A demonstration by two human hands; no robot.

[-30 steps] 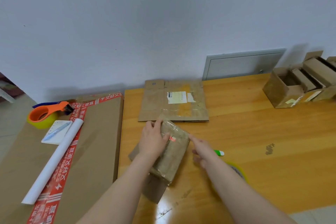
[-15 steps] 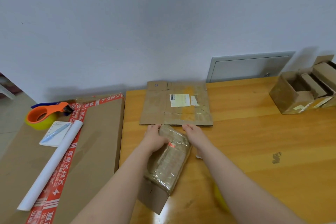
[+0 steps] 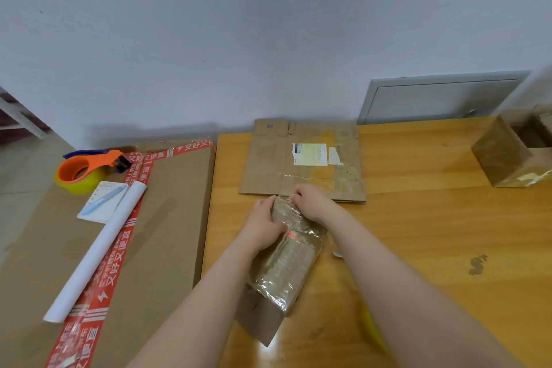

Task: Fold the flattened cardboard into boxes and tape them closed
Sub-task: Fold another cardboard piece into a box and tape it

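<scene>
A small brown cardboard box (image 3: 286,260) covered in glossy clear tape lies on the wooden table (image 3: 418,233), its near flap sticking out toward me. My left hand (image 3: 263,227) grips its left side near the far end. My right hand (image 3: 310,203) has its fingers curled over the far top edge of the same box. A flattened cardboard sheet (image 3: 301,158) with a white label lies just beyond the hands. A sliver of a yellow tape roll (image 3: 373,329) shows under my right forearm.
A large flat carton (image 3: 119,248) with red printed tape sits to the left, carrying an orange tape dispenser (image 3: 86,170), a notepad with a pen (image 3: 103,202) and a white paper roll (image 3: 95,251). An open folded box (image 3: 513,152) stands at the far right. A grey wall panel (image 3: 439,98) is behind the table.
My right hand has moved from the table beside the box up to the box's far end, next to my left hand. The box has turned slightly toward me.
</scene>
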